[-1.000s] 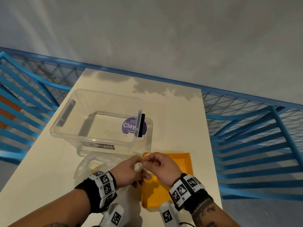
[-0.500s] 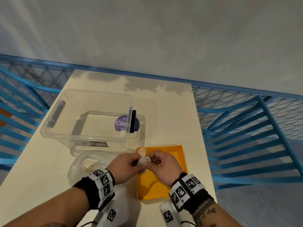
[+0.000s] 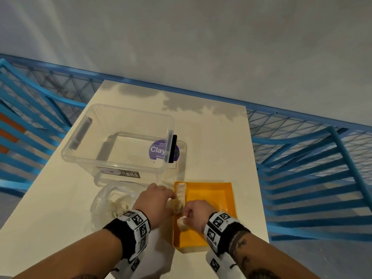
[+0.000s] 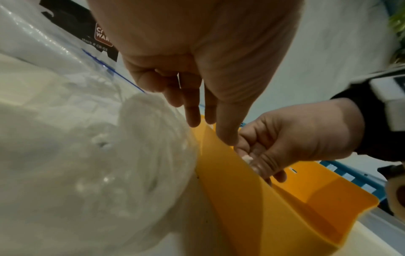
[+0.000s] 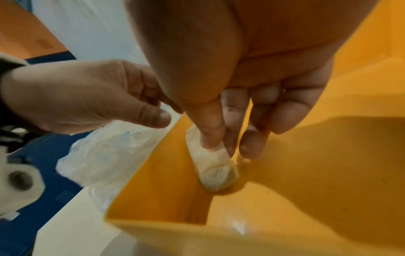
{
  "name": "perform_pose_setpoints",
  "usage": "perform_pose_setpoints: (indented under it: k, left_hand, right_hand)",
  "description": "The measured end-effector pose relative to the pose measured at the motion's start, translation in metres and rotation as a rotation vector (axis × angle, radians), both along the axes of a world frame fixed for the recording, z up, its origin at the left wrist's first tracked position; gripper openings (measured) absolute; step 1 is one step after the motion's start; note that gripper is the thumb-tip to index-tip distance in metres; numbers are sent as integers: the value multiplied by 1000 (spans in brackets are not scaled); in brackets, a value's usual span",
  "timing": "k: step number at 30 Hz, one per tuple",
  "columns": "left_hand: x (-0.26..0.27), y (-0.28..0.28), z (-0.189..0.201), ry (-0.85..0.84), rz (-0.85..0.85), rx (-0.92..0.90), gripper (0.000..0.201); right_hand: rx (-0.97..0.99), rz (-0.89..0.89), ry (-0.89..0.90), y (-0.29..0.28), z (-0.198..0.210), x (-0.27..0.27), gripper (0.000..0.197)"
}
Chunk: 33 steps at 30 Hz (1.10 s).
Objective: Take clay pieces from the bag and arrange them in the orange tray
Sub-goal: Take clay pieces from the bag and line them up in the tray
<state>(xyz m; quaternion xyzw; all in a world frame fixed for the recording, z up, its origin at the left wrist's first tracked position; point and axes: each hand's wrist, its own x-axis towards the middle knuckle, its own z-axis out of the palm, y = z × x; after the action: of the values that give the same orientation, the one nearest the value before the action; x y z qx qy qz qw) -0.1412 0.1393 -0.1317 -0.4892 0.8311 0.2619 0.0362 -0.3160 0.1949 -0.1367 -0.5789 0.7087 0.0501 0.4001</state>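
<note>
Since half a second ago, both hands are coming down from in front of the tray's far edge to its left wall, and the pale lump they were working between them is now sitting low inside the orange tray (image 3: 213,200).

That clay piece (image 5: 213,166) is looking off-white and soft, a short stubby roll with a creased, rounded end, and it is lying against the tray's left inner wall where wall and floor meet. A second pale strip (image 3: 180,191) is resting along the tray's far-left corner; whether it is clay or bag plastic I cannot tell. The bag (image 4: 92,155) is clear, crumpled plastic holding more whitish clay, lying on the cream counter (image 3: 217,141) just left of the tray and touching its wall.

The right hand (image 3: 196,215) is reaching down into the tray, knuckles up, its thumb and first fingers (image 5: 232,121) pinching the upper end of the clay piece while the other fingers are curling loosely beside it. The left hand (image 3: 156,200) is hovering over the tray's left rim beside the bag; its fingers (image 4: 192,110) are hanging relaxed and slightly apart, pointing down, holding nothing that I can make out.

A clear storage box (image 3: 118,137) is standing behind the bag on the counter.
</note>
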Motion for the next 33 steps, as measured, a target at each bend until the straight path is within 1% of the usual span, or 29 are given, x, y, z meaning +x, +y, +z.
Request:
perform_pose_setpoints:
  k: [1, 3, 9, 13, 17, 22, 25, 27, 30, 31, 33]
  left_hand:
    - [0, 0, 0, -46, -25, -15, 43]
    - [-1, -1, -2, -84, -38, -31, 47]
    - [-1, -2, -3, -110, -51, -41, 50]
    - [-1, -3, -1, -111, -64, -33, 49]
    - [-3, -4, -1, -90, -45, -37, 43]
    - [-6, -5, 1, -96, -46, -35, 41]
    - [-4, -3, 4, -54, -50, -37, 37]
    - [2, -3, 13, 33, -12, -43, 29]
    - [29, -9, 31, 165, 120, -3, 14]
    - [43, -13, 34, 175, 191, 27, 13]
    - [76, -19, 34, 141, 341, 95, 15]
  right_hand:
    - [-2, -34, 3, -4, -3, 1, 11]
    - [-10, -98, 0, -11, -8, 2, 12]
    - [-27, -230, 5, -27, -17, 8, 11]
    - [-34, -306, -7, -30, -18, 10, 18]
    - [-17, -320, 41, -27, -15, 5, 29]
    - [5, -339, 46, -26, -17, 11, 22]
    - [-15, -345, 50, -23, -17, 12, 23]
    - [-34, -363, 37, -18, -14, 7, 26]
    - [-74, -353, 5, -2, -7, -6, 20]
    - [-92, -345, -10, 5, -5, -11, 17]
    - [-114, -321, -48, 24, -5, -17, 15]
